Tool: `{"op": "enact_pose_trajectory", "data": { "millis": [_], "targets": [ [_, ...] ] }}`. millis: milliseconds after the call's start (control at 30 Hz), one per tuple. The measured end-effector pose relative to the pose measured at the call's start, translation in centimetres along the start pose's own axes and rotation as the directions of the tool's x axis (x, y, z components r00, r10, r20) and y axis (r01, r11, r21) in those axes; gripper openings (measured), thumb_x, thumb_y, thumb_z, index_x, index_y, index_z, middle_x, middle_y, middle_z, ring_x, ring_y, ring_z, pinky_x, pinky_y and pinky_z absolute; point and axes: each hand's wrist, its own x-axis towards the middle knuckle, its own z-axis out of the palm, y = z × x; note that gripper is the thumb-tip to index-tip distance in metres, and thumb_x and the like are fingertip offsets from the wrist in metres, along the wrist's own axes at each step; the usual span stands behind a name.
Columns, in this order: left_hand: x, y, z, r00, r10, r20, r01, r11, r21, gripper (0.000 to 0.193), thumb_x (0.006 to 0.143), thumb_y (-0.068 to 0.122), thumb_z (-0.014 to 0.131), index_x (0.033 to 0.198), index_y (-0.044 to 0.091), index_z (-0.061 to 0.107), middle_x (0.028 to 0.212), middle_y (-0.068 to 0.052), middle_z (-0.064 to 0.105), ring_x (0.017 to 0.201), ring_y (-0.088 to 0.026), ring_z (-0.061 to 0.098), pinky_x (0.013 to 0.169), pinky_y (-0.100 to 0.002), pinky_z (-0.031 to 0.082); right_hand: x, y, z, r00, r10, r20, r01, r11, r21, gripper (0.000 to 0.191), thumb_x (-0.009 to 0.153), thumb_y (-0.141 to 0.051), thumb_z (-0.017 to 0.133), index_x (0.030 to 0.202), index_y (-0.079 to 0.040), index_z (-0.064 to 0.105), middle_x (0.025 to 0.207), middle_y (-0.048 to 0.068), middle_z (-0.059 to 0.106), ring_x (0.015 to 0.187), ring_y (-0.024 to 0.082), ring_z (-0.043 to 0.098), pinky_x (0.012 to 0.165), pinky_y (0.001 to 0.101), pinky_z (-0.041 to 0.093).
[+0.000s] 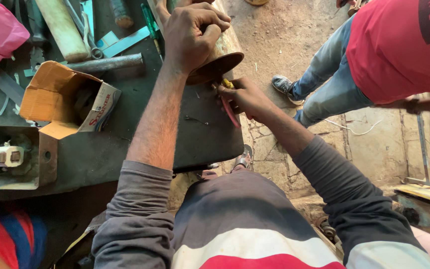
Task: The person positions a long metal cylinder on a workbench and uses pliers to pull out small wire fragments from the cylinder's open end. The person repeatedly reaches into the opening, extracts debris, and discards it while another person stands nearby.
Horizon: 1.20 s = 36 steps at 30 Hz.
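Observation:
My left hand grips a round sheet-metal cylinder that lies on its side at the edge of a dark workbench. The fingers curl over its top near the open rim. Just below that rim, my right hand is closed on a tool with red handles and a yellow part near the tip; its working end touches the cylinder's rim. The rest of the cylinder runs out of view at the top.
An open cardboard box lies on the bench beside a metal rod, a wooden handle, scissors and metal scraps. A grey metal housing sits at left. A person in red shirt and jeans stands at right on the concrete floor.

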Motion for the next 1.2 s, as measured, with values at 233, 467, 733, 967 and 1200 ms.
{"op": "enact_pose_trajectory", "data": {
  "millis": [233, 467, 733, 967, 1200],
  "targets": [
    [0.3, 0.3, 0.0, 1.000, 0.018, -0.010, -0.018, 1.000, 0.001, 0.025, 0.087, 0.008, 0.061, 0.080, 0.017, 0.083, 0.095, 0.009, 0.081, 0.092, -0.007, 0.072, 0.112, -0.062, 0.008, -0.1, 0.6, 0.7, 0.997, -0.075, -0.017, 0.076, 0.996, 0.053, 0.031, 0.103, -0.031, 0.060, 0.102, -0.001, 0.065, 0.084, 0.006, 0.068, 0.069, 0.015, 0.068, 0.060, 0.0308, 0.055],
    [0.0, -0.1, 0.1, 1.000, 0.022, -0.016, -0.022, 1.000, 0.000, 0.025, 0.087, 0.008, 0.061, 0.079, 0.016, 0.083, 0.094, 0.009, 0.081, 0.091, -0.007, 0.072, 0.112, -0.060, 0.009, -0.5, 0.4, 2.1, 0.997, -0.070, -0.038, 0.074, 0.987, 0.142, 0.031, 0.106, -0.031, 0.056, 0.101, 0.000, 0.059, 0.079, 0.006, 0.063, 0.063, 0.017, 0.065, 0.056, 0.0347, 0.058],
    [0.7, 0.1, -0.1, 0.995, 0.082, -0.064, -0.077, 0.994, 0.072, 0.021, 0.084, 0.011, 0.065, 0.079, 0.020, 0.083, 0.091, 0.007, 0.081, 0.117, -0.018, 0.066, 0.116, -0.063, 0.008, -1.6, 0.0, 3.7, 0.908, -0.324, -0.265, 0.135, 0.827, -0.546, 0.029, 0.099, -0.032, 0.060, 0.106, -0.004, 0.058, 0.080, 0.017, 0.066, 0.065, 0.027, 0.068, 0.057, 0.0423, 0.055],
    [0.4, 0.1, -0.4, 0.995, -0.100, 0.020, 0.100, 0.995, -0.024, 0.022, 0.083, 0.011, 0.062, 0.081, 0.018, 0.082, 0.096, 0.006, 0.080, 0.108, -0.012, 0.066, 0.117, -0.062, 0.010, -0.3, 0.9, -0.9, 0.694, -0.718, -0.051, 0.116, 0.180, -0.977, 0.035, 0.090, -0.026, 0.070, 0.106, 0.003, 0.057, 0.091, 0.020, 0.065, 0.069, 0.036, 0.069, 0.054, 0.0450, 0.056],
    [0.4, -0.4, -0.3, 1.000, 0.022, -0.002, -0.022, 1.000, 0.017, 0.023, 0.088, 0.009, 0.063, 0.082, 0.017, 0.084, 0.093, 0.008, 0.081, 0.090, -0.005, 0.071, 0.112, -0.059, 0.009, -3.7, 0.7, -5.5, 0.583, -0.683, 0.441, 0.461, -0.169, -0.871, 0.018, 0.100, -0.015, 0.065, 0.112, -0.002, 0.058, 0.092, 0.012, 0.063, 0.076, 0.029, 0.069, 0.063, 0.0429, 0.057]
  ]
}}
